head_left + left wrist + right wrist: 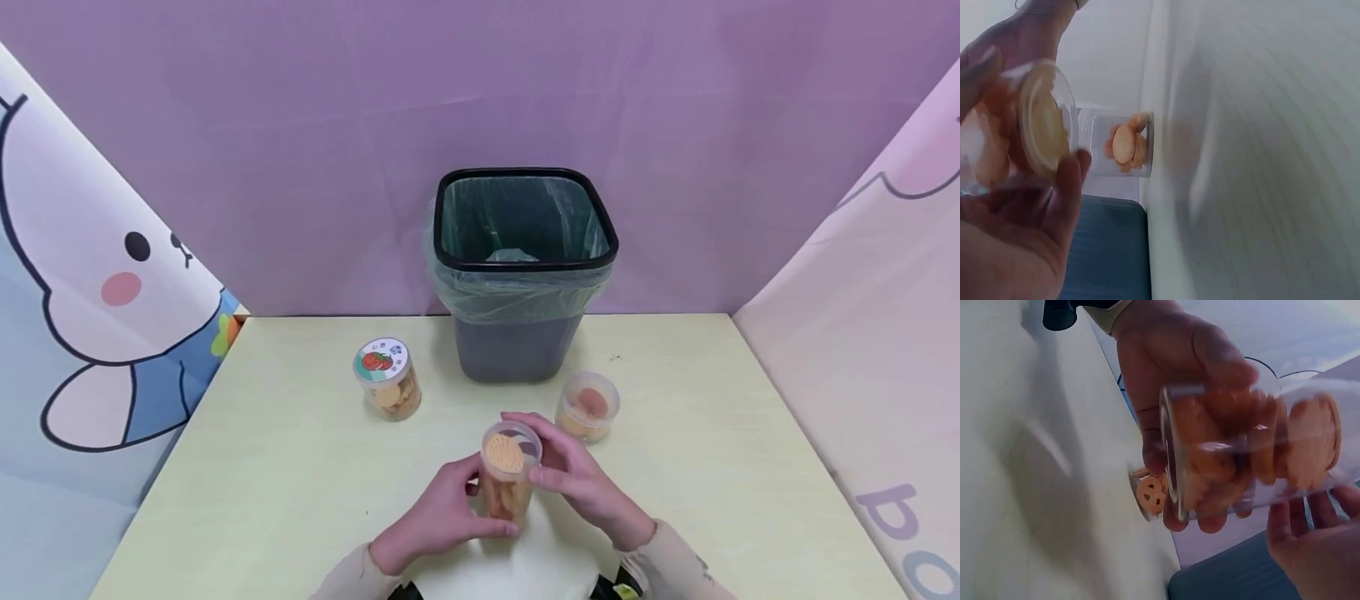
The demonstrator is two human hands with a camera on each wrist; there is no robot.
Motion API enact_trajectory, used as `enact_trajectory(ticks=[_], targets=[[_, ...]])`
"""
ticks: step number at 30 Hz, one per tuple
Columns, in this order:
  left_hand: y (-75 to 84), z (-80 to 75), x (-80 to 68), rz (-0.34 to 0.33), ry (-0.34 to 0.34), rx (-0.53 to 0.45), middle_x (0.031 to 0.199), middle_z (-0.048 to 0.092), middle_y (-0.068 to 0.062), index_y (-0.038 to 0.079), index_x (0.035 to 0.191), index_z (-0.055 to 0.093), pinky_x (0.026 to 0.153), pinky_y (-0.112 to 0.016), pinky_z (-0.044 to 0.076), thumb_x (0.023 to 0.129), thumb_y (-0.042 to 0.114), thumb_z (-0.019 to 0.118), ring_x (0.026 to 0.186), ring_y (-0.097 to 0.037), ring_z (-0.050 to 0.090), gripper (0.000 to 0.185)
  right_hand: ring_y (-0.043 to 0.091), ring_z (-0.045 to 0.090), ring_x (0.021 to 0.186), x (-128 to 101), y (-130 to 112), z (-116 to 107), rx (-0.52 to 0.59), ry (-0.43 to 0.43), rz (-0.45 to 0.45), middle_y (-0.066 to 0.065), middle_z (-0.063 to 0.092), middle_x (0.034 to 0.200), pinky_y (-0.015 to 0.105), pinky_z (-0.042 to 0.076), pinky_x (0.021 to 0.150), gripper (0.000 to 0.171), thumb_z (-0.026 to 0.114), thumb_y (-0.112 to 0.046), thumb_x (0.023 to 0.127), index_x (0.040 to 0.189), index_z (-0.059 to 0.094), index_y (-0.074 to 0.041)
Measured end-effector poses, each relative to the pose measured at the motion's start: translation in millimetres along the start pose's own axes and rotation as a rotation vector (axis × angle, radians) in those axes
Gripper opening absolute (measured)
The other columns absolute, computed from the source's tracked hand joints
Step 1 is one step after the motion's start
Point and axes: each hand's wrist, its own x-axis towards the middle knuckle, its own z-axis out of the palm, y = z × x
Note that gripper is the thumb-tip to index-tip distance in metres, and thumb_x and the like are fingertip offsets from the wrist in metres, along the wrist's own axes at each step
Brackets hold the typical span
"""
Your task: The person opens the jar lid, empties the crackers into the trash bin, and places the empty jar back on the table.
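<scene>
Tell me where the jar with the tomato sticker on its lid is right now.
In the head view, the stickered jar stands on the table, left of the bin, apart from both hands.

The held jar (pixel 507 477) is clear, glossy plastic, as are the 2 jars standing far left (pixel 387 377) and right (pixel 587 406). The bin (pixel 525 275) is matt dark plastic, lined with a thin, crinkled, shiny film bag (pixel 517 296). The table (pixel 300 467) looks smooth, matt laminate.
</scene>
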Motion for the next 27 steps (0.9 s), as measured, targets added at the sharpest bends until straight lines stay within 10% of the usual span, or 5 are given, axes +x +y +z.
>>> enact_trajectory(ticks=[11,21,27], targets=[[2.0,6.6,3.0,-0.036,0.240,0.160,0.100,0.064,0.016,0.021,0.118,0.062,0.081,-0.033,0.053,0.070,0.039,0.091,0.093,-0.006,0.060,0.059,0.022,0.053,0.118,6,-4,16,-0.326,0.321,-0.018,0.016,0.053,0.131,0.030,0.045,0.098,0.060,0.078,0.004,0.080,0.135,0.055,-0.002],[-0.2,-2.5,2.2,-0.020,-0.062,-0.098,0.119,0.066,0.008,0.018,0.130,0.059,0.085,-0.029,0.053,0.076,0.025,0.088,0.105,-0.011,0.062,0.061,0.024,0.051,0.126,8,-3,0,-0.067,0.064,-0.074,0.021,0.053,0.134,0.032,0.038,0.107,0.055,0.067,0.000,0.090,0.138,0.045,0.012],[0.3,-4.4,1.2,-0.015,-0.052,-0.083,0.119,0.065,0.006,0.016,0.130,0.059,0.084,-0.030,0.053,0.076,0.030,0.088,0.106,-0.012,0.062,0.063,0.024,0.050,0.129,9,-3,-5,-0.031,0.024,-0.118,0.017,0.054,0.136,0.031,0.037,0.109,0.055,0.066,-0.002,0.091,0.138,0.043,0.014]])
